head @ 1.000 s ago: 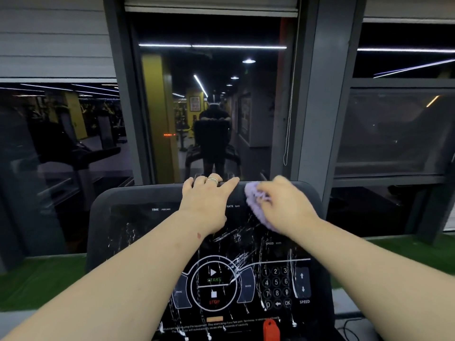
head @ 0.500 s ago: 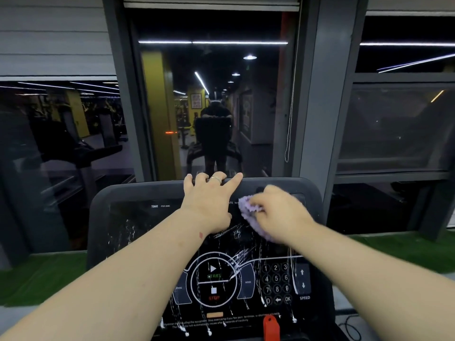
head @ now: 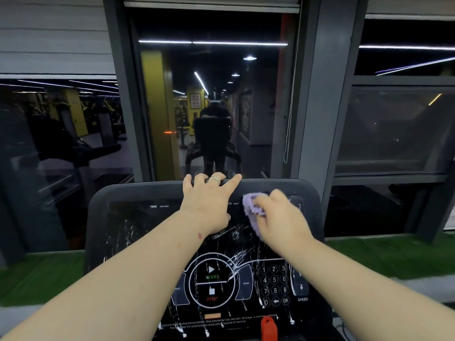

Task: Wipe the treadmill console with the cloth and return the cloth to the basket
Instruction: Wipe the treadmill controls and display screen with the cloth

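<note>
The black treadmill console (head: 138,225) fills the lower middle, its glossy panel streaked with white drips. My left hand (head: 206,205) lies on the upper part of the panel, its fingers hooked over the console's top edge. My right hand (head: 280,220) grips a bunched purple cloth (head: 252,207) and presses it against the upper right of the panel, just below the top rim. The basket is not in view.
A red safety key (head: 268,327) sits at the console's bottom edge. Green turf (head: 394,257) runs beyond the console on both sides. Dark windows (head: 211,107) with grey frames stand directly ahead, reflecting the gym.
My right hand with the cloth slid down a little from the top rim, then shifted right across the upper panel. The left hand stayed on the top edge.
</note>
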A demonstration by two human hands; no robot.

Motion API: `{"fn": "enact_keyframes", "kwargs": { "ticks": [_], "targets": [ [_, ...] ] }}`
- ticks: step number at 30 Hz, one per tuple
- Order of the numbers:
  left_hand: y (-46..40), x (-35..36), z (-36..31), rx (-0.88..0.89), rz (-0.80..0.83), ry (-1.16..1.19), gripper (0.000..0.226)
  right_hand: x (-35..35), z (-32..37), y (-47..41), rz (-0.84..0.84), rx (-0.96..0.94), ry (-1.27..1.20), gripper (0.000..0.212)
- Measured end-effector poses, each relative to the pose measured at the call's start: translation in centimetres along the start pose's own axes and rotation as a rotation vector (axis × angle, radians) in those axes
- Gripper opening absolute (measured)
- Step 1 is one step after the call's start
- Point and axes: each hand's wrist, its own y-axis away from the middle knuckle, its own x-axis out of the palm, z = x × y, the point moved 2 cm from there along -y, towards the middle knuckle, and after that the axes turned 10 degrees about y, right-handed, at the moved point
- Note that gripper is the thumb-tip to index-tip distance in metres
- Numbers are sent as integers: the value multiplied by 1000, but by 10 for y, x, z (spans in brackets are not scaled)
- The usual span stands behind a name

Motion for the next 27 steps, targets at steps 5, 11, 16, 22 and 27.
{"fn": "enact_keyframes", "kwargs": {
  "ticks": [5,11,16,22,27],
  "targets": [
    [-1,0,0,-3,8,-1,99,-12,-22,-31,15,113,-35,15],
    [0,1,-1,-6,-5,-4,98,-10,0,-2,150,-24,-34,14],
    [-1,2,0,-12,-5,22,98,-22,-24,-28,43,124,-82,13],
    [-1,2,-1,-14,-3,13,97,-16,-26,-32,83,71,-37,23],
    [-1,3,0,-14,-10,15,97,-4,-16,-10,2,-2,0,15]
  ]
}}
